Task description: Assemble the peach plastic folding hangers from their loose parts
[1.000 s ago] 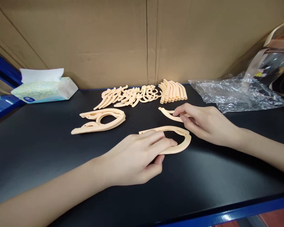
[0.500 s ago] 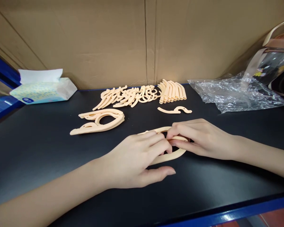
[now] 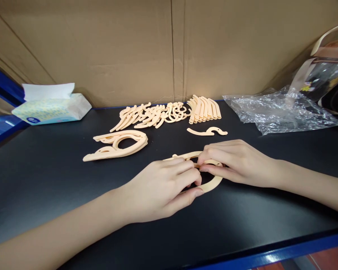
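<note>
A curved peach plastic piece (image 3: 212,183) lies on the black tabletop (image 3: 45,187) near the middle. My left hand (image 3: 160,189) is closed on its near left part, thumb under and fingers over. My right hand (image 3: 233,161) pinches its far right part with fingers pressed together. A single small hook-shaped peach piece (image 3: 207,131) rests just beyond my right hand, untouched. A stack of similar curved pieces (image 3: 116,144) sits to the left. A pile of small peach parts (image 3: 169,111) lies at the back.
A tissue pack (image 3: 52,107) sits at the back left. Crumpled clear plastic (image 3: 281,110) and a bag (image 3: 326,71) occupy the back right. A cardboard wall (image 3: 157,45) closes the back. The table's blue front edge (image 3: 284,253) runs along the near side.
My right hand let go of the small hook-shaped piece, left it on the table, and came to the curved piece. My left thumb closed onto that piece.
</note>
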Demonstrator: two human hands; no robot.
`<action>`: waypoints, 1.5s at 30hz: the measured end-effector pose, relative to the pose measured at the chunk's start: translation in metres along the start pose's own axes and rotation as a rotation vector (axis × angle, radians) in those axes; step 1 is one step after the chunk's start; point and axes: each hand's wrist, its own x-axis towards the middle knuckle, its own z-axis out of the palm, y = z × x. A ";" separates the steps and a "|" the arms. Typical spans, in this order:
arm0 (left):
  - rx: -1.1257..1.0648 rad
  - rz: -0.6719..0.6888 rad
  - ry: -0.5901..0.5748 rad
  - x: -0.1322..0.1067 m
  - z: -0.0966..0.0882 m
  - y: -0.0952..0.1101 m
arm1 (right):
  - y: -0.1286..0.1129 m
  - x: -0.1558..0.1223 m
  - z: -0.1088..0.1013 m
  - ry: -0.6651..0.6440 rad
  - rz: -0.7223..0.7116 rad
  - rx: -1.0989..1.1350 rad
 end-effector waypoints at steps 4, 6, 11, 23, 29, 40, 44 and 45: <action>0.002 0.002 -0.004 0.000 -0.001 0.001 | 0.000 0.001 -0.001 -0.026 0.009 -0.008; 0.000 0.001 0.000 0.000 -0.001 0.001 | 0.000 0.002 -0.001 -0.031 0.001 -0.032; -0.005 0.006 0.004 0.001 -0.001 0.001 | 0.000 0.002 -0.001 -0.041 -0.009 -0.079; 0.006 -0.009 -0.015 -0.001 0.001 0.002 | 0.002 0.003 -0.003 -0.116 0.025 -0.127; 0.035 -0.011 -0.011 0.000 0.001 0.001 | 0.004 0.001 -0.003 -0.132 0.041 -0.145; 0.027 -0.011 -0.013 0.000 0.002 0.001 | 0.005 0.001 -0.001 -0.104 0.049 -0.160; 0.022 -0.015 -0.016 0.001 0.001 0.001 | 0.004 0.002 -0.002 -0.103 0.035 -0.184; 0.024 -0.015 -0.014 0.001 0.001 0.001 | 0.004 0.003 -0.003 -0.105 0.031 -0.188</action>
